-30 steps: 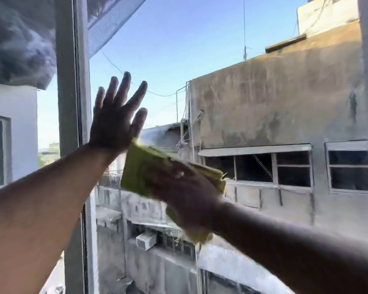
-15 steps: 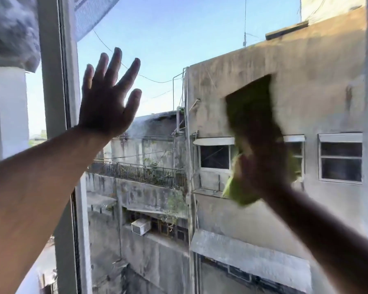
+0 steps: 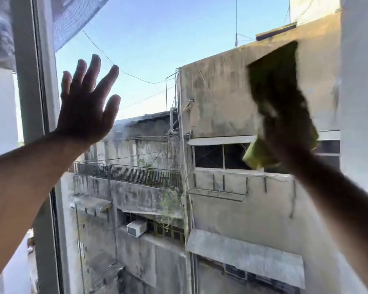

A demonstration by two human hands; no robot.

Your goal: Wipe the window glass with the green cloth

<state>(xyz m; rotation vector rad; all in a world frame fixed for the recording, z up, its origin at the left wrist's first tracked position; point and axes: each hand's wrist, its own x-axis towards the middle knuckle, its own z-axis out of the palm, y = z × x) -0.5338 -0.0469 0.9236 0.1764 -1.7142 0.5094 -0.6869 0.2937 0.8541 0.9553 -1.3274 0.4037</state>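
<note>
The window glass (image 3: pixel 157 60) fills most of the view, with grey buildings and blue sky behind it. My right hand (image 3: pixel 285 132) presses the green cloth (image 3: pixel 274 66) flat against the glass at the right; the cloth's dark upper part stands above my fingers and a bright green corner hangs below my palm. My left hand (image 3: pixel 85 107) rests flat on the glass at the left, fingers spread, holding nothing.
A grey vertical window frame (image 3: pixel 30 81) runs down the left side, right beside my left forearm. A pale frame edge (image 3: pixel 359 92) borders the glass just right of the cloth. A mesh screen (image 3: pixel 72 15) hangs at the top left.
My right hand has swept the cloth from the middle of the pane up and to the right. The left hand stays planted on the glass.
</note>
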